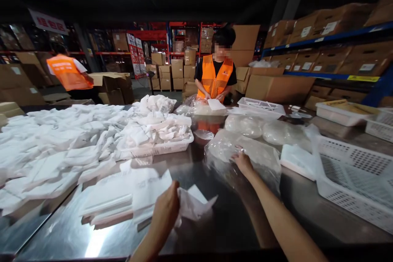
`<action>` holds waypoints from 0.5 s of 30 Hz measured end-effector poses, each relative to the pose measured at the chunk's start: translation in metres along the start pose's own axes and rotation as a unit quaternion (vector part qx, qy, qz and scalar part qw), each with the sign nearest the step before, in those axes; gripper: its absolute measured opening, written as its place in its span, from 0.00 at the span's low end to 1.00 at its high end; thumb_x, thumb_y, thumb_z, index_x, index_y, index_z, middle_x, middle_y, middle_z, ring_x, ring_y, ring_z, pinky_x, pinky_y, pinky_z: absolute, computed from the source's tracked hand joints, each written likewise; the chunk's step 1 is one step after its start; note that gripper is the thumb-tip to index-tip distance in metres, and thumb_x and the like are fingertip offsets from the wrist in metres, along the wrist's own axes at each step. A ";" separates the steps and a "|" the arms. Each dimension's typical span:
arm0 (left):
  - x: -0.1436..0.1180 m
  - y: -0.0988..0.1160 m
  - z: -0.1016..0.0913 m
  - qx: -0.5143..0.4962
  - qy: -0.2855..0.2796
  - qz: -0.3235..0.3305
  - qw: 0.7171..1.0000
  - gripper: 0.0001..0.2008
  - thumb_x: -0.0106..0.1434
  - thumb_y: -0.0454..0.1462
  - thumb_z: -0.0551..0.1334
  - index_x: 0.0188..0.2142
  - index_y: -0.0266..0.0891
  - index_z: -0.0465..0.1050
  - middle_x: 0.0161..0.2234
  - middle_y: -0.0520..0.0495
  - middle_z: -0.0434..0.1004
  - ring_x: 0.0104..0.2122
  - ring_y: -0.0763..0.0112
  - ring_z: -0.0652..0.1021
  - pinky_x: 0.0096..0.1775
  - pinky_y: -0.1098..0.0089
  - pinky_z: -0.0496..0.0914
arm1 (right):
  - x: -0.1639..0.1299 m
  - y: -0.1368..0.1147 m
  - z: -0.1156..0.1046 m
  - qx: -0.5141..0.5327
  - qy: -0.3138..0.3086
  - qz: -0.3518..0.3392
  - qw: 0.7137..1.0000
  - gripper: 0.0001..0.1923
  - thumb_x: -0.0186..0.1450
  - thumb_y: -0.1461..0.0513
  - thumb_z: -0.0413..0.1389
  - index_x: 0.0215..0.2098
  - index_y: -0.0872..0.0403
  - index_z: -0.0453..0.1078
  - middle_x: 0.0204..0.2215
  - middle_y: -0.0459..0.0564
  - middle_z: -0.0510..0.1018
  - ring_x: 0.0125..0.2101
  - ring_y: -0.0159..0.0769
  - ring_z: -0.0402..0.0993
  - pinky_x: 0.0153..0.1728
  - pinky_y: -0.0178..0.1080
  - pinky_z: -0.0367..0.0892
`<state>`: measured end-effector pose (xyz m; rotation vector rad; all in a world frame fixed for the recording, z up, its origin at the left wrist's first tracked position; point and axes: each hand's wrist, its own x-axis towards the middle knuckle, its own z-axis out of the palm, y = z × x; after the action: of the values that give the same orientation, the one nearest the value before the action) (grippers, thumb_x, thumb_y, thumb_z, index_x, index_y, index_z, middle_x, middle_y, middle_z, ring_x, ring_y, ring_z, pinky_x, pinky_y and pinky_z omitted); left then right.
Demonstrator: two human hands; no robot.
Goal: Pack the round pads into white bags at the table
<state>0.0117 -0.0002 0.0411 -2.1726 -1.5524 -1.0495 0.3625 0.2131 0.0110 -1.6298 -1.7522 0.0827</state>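
Note:
My left hand (167,204) is closed round a crumpled white plastic bag (195,204) that sticks out to the right of the fist. Left of it lies a stack of flat white bags (123,196) on the metal table. Over a large clear plastic bag (260,155), my right hand (244,161) has its fingers stretched out and slightly apart. The fingertips are at the bag's surface; whether they touch it I cannot tell. Behind that bag sit more clear plastic bundles (245,125).
A big heap of white packages (55,139) covers the left side. White packages fill a white basket (172,146). At right stand a white perforated basket (353,151) and a white stack (297,159). Across the table (227,229) a person in an orange vest (215,75) handles a white sheet.

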 end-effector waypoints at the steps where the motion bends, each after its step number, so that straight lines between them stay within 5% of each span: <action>1: 0.004 -0.005 -0.009 0.054 0.041 -0.028 0.997 0.12 0.67 0.27 0.46 0.34 0.39 0.63 0.20 0.53 0.69 0.17 0.71 0.71 0.21 0.72 0.56 | 0.001 -0.001 -0.001 0.005 0.016 -0.001 1.000 0.13 0.64 0.64 0.54 0.47 0.59 0.68 0.35 0.52 0.79 0.36 0.38 0.77 0.41 0.42 0.72; 3: 0.006 -0.005 -0.020 0.131 0.113 -0.018 0.985 0.10 0.68 0.30 0.47 0.35 0.39 0.64 0.24 0.50 0.72 0.20 0.69 0.73 0.22 0.71 0.59 | -0.002 -0.006 0.000 0.015 0.031 -0.018 0.999 0.12 0.65 0.65 0.50 0.46 0.58 0.68 0.39 0.55 0.78 0.40 0.40 0.76 0.43 0.43 0.71; 5: 0.000 0.006 -0.020 0.148 0.130 0.066 0.978 0.12 0.68 0.28 0.46 0.38 0.38 0.66 0.31 0.46 0.76 0.25 0.68 0.76 0.25 0.70 0.63 | -0.008 -0.012 0.005 0.025 0.023 -0.048 0.998 0.12 0.65 0.67 0.47 0.42 0.56 0.70 0.41 0.54 0.78 0.43 0.40 0.75 0.47 0.42 0.69; 11: -0.030 0.019 0.020 0.013 -0.048 0.191 0.980 0.06 0.62 0.28 0.58 0.32 0.40 0.67 0.32 0.52 0.77 0.28 0.69 0.75 0.26 0.69 0.65 | -0.018 -0.016 0.024 0.036 -0.002 -0.067 0.997 0.12 0.62 0.62 0.56 0.44 0.56 0.72 0.48 0.55 0.75 0.53 0.47 0.68 0.54 0.53 0.62; 15: -0.034 -0.003 0.039 -0.022 -0.057 0.242 0.968 0.05 0.61 0.34 0.65 0.33 0.40 0.68 0.44 0.51 0.77 0.36 0.68 0.76 0.34 0.70 0.69 | -0.007 -0.010 0.019 0.053 0.012 -0.043 0.998 0.11 0.66 0.57 0.57 0.40 0.57 0.72 0.41 0.52 0.77 0.44 0.39 0.73 0.48 0.47 0.68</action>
<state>0.0188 0.0000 -0.0100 -2.4968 -0.9583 -0.8143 0.3432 0.2127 -0.0014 -1.4727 -1.7666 0.1143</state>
